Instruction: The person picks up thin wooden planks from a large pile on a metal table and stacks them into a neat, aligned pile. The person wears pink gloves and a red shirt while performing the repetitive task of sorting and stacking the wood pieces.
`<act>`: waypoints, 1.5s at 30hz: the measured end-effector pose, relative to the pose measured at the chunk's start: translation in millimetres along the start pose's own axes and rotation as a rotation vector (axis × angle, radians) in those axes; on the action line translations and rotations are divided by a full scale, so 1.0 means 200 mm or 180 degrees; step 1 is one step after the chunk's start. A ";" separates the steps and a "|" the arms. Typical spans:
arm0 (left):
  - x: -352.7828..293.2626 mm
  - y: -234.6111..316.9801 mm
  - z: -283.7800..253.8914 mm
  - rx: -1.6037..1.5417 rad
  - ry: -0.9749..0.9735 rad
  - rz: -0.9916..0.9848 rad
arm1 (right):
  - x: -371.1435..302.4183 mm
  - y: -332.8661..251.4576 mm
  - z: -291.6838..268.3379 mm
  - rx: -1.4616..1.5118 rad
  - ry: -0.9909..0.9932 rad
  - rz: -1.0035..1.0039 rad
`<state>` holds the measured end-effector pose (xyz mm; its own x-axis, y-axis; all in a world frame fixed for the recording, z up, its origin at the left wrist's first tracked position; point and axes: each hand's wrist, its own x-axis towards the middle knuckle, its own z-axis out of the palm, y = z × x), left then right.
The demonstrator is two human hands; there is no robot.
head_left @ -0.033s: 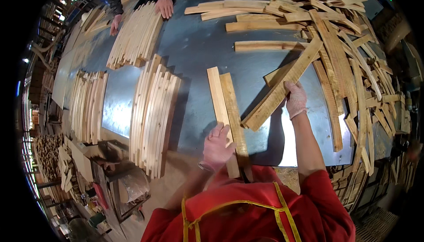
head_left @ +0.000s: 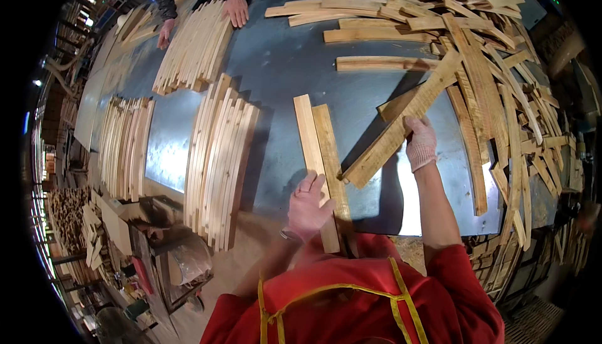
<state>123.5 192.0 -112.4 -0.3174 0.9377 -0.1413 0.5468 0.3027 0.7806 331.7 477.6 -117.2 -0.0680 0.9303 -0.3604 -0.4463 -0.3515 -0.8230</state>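
Observation:
My gloved left hand (head_left: 310, 206) lies over the lower part of a pale wooden strip (head_left: 310, 132), fingers across it and thumb on the right side. A second, yellower wooden strip (head_left: 329, 149) lies close along the first one's right side. In my gloved right hand (head_left: 420, 140) is a wide rough-sawn wooden board (head_left: 392, 137), gripped by its right edge. It slants from lower left to upper right, its far end over the loose pile. Beneath it, a shorter wooden piece (head_left: 394, 105) partly shows. My right fingertips are partly hidden behind the board.
Neat stacks of pale strips (head_left: 222, 168) (head_left: 125, 146) stand at the left of the metal-topped table (head_left: 282, 49). A jumbled wood pile (head_left: 483, 93) covers the right. Across the table, another person's hands (head_left: 236, 11) touch a further stack (head_left: 194, 46). A machine (head_left: 163, 243) stands at lower left.

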 end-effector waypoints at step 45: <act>-0.32 -0.85 -0.52 0.3576 0.1234 -0.0553 | 0.20 -0.04 -0.10 -0.4481 0.0606 -0.1100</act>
<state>-29.8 63.4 -173.4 -0.5604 0.8143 0.1511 0.7826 0.5804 -0.2251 349.7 516.1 -133.1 0.0257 0.9995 -0.0195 0.8150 -0.0322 -0.5785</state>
